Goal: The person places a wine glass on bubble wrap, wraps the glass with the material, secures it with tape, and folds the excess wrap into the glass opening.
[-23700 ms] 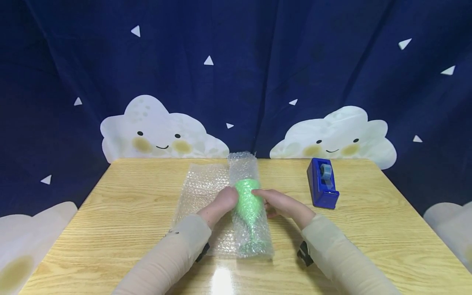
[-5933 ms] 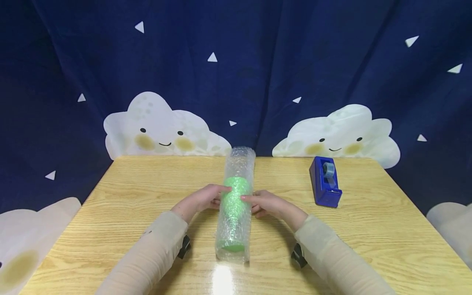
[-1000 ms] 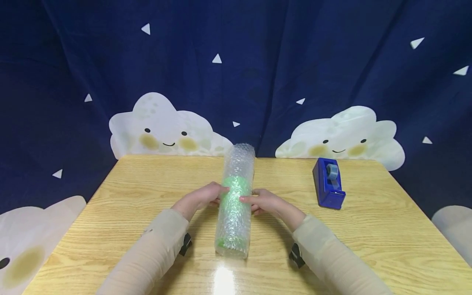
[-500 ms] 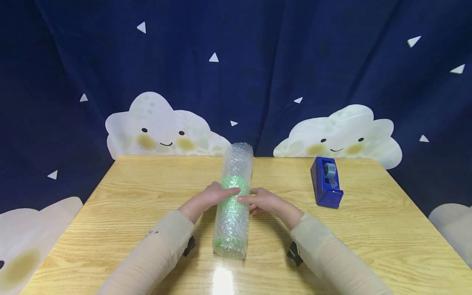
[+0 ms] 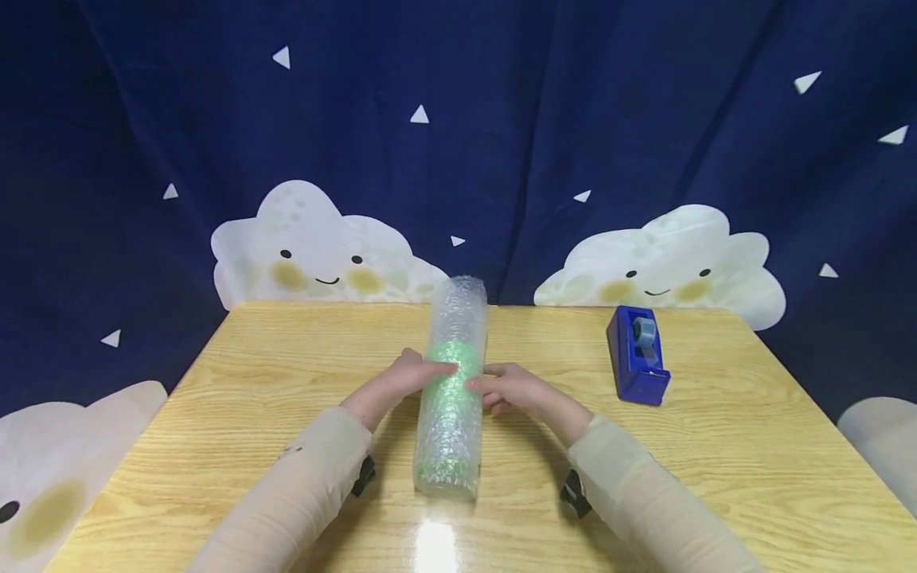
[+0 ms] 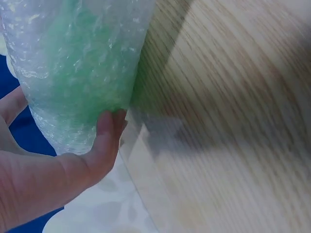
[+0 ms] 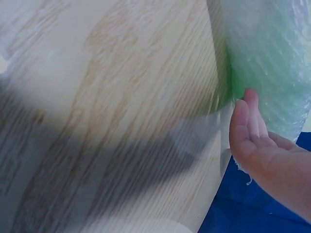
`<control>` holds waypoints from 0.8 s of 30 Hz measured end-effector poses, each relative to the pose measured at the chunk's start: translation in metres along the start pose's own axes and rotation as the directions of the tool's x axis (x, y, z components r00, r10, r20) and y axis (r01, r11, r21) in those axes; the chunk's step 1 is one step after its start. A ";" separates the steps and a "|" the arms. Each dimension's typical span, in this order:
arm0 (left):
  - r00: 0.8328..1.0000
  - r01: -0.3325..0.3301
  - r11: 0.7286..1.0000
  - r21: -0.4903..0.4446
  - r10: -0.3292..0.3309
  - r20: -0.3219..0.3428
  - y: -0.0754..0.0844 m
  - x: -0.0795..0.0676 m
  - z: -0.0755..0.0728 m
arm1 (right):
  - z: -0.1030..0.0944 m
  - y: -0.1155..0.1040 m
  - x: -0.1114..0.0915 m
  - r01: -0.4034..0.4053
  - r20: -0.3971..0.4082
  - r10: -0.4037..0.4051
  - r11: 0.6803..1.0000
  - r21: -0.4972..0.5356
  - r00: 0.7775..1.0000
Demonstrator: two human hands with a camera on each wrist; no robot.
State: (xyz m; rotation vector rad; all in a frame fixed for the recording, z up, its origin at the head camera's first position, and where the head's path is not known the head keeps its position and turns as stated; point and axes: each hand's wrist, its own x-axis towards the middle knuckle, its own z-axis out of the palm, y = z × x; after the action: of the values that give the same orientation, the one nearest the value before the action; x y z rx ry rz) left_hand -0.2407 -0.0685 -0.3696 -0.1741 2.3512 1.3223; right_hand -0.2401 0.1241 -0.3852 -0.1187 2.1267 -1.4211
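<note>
A green goblet in a roll of clear bubble wrap (image 5: 450, 434) lies lengthwise on the table, its far end at the back edge. Through the layers the green shows only hazily. My left hand (image 5: 410, 374) holds the roll from the left, thumb across the top. From the right, my right hand (image 5: 517, 388) grips it at about the same height, its thumb on the upper face. In the left wrist view, fingertips (image 6: 104, 128) press against the wrap's side. The right wrist view has the right fingers (image 7: 240, 121) curled against the roll's lower side.
A blue tape dispenser (image 5: 636, 362) with a roll of clear tape stands at the back right of the wooden table (image 5: 236, 398). Behind the table hangs a dark blue curtain (image 5: 473, 143) with clouds and small white triangles.
Earlier a sheet of bubble wrap lay spread left of the goblet; now it is rolled around it. Over the last second the roll turns and shifts slightly left, and my left thumb moves across its top.
</note>
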 end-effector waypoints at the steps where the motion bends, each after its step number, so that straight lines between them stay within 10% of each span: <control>1: 1.000 -0.003 1.000 -0.011 0.003 0.006 0.000 0.000 0.000 | 0.000 0.001 0.000 0.001 -0.004 -0.001 1.000 0.005 1.000; 24: 0.991 -0.034 0.995 -0.095 0.046 0.129 -0.004 0.003 -0.001 | 0.001 0.007 0.002 -0.005 -0.092 0.009 0.999 0.045 0.996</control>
State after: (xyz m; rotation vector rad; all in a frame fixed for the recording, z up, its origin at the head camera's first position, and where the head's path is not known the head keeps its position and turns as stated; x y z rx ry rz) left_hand -0.2425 -0.0710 -0.3743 -0.0657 2.1961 1.4187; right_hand -0.2399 0.1253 -0.3920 -0.0284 2.1648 -1.4956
